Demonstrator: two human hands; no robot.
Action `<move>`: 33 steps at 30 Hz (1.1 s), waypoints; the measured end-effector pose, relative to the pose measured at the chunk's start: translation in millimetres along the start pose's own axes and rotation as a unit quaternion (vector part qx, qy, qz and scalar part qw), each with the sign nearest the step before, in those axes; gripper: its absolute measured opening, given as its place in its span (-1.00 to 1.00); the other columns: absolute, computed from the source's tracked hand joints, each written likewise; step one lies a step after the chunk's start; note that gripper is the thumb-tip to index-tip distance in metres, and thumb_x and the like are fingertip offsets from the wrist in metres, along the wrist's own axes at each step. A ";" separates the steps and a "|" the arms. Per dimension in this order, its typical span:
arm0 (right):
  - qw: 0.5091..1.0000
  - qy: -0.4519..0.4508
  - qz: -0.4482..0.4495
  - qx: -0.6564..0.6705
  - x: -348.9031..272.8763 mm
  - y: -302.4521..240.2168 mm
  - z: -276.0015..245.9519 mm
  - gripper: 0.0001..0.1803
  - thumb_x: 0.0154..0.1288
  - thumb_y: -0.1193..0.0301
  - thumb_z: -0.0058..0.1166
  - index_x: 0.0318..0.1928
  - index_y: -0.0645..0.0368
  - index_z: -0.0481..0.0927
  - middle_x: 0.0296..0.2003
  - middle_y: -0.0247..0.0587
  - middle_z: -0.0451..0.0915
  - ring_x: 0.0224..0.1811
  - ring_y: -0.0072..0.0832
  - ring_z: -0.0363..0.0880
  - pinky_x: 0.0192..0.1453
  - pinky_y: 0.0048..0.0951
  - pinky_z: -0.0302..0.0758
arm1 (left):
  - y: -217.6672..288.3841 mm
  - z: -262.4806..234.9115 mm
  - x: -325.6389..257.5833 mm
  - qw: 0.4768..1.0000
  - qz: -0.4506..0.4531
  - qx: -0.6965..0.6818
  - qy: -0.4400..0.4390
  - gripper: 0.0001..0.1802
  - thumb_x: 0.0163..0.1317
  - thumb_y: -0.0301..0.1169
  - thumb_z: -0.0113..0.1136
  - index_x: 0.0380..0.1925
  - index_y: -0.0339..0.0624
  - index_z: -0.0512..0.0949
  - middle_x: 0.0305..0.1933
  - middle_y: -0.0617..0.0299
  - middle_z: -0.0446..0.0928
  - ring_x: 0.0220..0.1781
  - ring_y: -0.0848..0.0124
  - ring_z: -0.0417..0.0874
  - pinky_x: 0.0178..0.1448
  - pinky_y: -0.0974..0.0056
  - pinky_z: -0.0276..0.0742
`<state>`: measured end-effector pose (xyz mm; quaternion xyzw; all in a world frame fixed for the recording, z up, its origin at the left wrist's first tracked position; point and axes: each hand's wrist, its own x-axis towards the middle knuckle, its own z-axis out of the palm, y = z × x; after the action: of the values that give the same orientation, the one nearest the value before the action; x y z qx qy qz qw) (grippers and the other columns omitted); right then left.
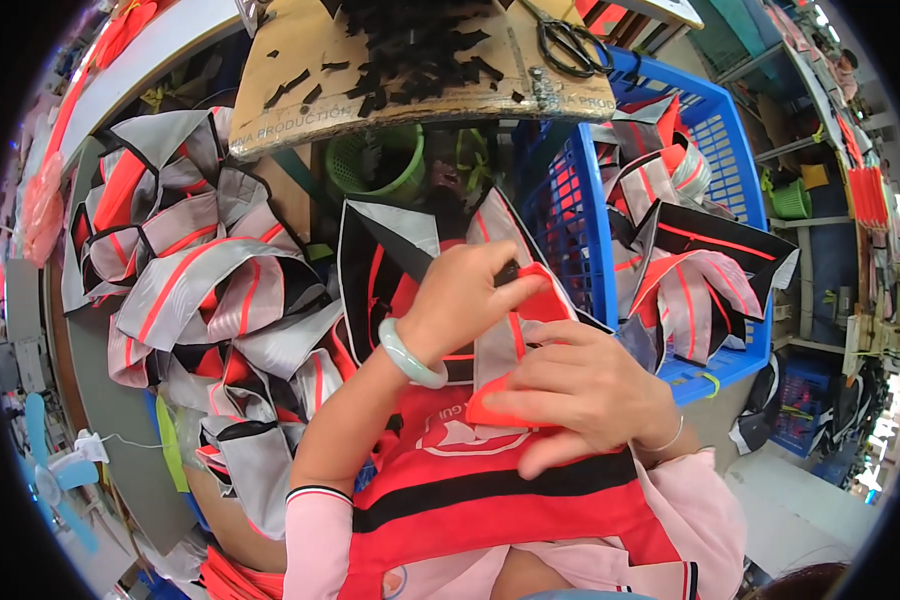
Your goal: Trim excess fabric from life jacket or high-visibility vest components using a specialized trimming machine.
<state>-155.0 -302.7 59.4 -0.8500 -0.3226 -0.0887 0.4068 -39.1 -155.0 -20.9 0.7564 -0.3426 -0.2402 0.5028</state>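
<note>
A sewn fabric piece (495, 335) in grey, red and black lies across my lap, its grey flaps standing up in front of me. My left hand (470, 295), with a pale green bangle at the wrist, is closed on its red upper edge. Something small and dark shows between those fingers; I cannot make out what it is. Closer to my body, my right hand (585, 390) has its fingers curled round a red part of the same piece, thumb pointing down. Beneath both hands is my red apron (510, 525) with a black band.
A heap of similar pieces (195, 270) rises at my left. At right, a blue plastic crate (715, 110) holds more. Ahead, a cardboard-topped table (290, 60) carries black scraps (410, 50) and black-handled scissors (570, 45). Under it stands a green basket (405, 175). A blue fan (45, 470) is far left.
</note>
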 end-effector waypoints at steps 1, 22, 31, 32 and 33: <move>0.994 -0.083 0.036 -0.061 -4.0 4.7 4.4 -0.52 0.16 -0.03 0.17 -0.26 0.19 0.62 -0.41 -0.15 0.59 -0.29 -0.32 0.59 -0.06 -0.29 0.49 | -3.5 -7.0 -3.7 1.000 -0.006 0.003 -0.001 -0.65 0.08 -0.17 0.32 -0.51 -0.27 0.52 -0.58 0.00 0.50 -0.54 0.08 0.54 -0.42 0.14 0.40; 0.908 -0.080 0.336 0.237 0.5 77.8 63.1 -0.70 0.14 0.23 0.24 -0.32 0.23 0.58 -0.53 -0.06 0.53 -0.48 -0.20 0.52 -0.36 -0.33 0.41 | -51.3 -57.0 -66.9 0.889 -0.227 -0.368 -0.152 -0.76 0.24 -0.40 0.27 -0.16 -0.30 0.54 -0.23 0.26 0.61 -0.20 0.53 0.62 -0.05 0.41 0.57; 0.926 -0.087 0.294 0.221 17.0 79.2 58.7 -0.77 0.18 0.31 0.21 -0.34 0.24 0.57 -0.58 -0.19 0.49 -0.54 -0.51 0.46 -0.41 -0.45 0.38 | -45.3 -68.3 -81.5 0.919 -0.191 -0.331 -0.102 -0.75 0.33 -0.40 0.13 -0.10 -0.35 0.53 -0.25 0.29 0.61 -0.24 0.61 0.56 -0.13 0.47 0.51; 0.925 -0.088 0.294 0.222 17.4 79.9 59.4 -0.77 0.18 0.31 0.21 -0.34 0.24 0.57 -0.58 -0.19 0.49 -0.54 -0.51 0.46 -0.41 -0.45 0.38 | -44.4 -68.9 -81.9 0.918 -0.191 -0.332 -0.101 -0.75 0.33 -0.40 0.13 -0.10 -0.35 0.53 -0.25 0.29 0.61 -0.24 0.61 0.56 -0.13 0.47 0.51; 0.919 -0.086 0.302 0.240 17.3 81.4 60.2 -0.77 0.22 0.31 0.20 -0.35 0.25 0.57 -0.59 -0.28 0.49 -0.52 -0.61 0.43 -0.41 -0.50 0.36 | -42.7 -69.3 -81.7 0.920 -0.191 -0.329 -0.095 -0.75 0.35 -0.38 0.12 -0.11 -0.35 0.53 -0.27 0.32 0.59 -0.25 0.63 0.54 -0.16 0.48 0.48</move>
<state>-97.8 -286.9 -24.4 -0.7880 -0.0962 0.1921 0.5770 -31.3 -40.5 -32.6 0.5732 -0.1397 -0.5017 0.6326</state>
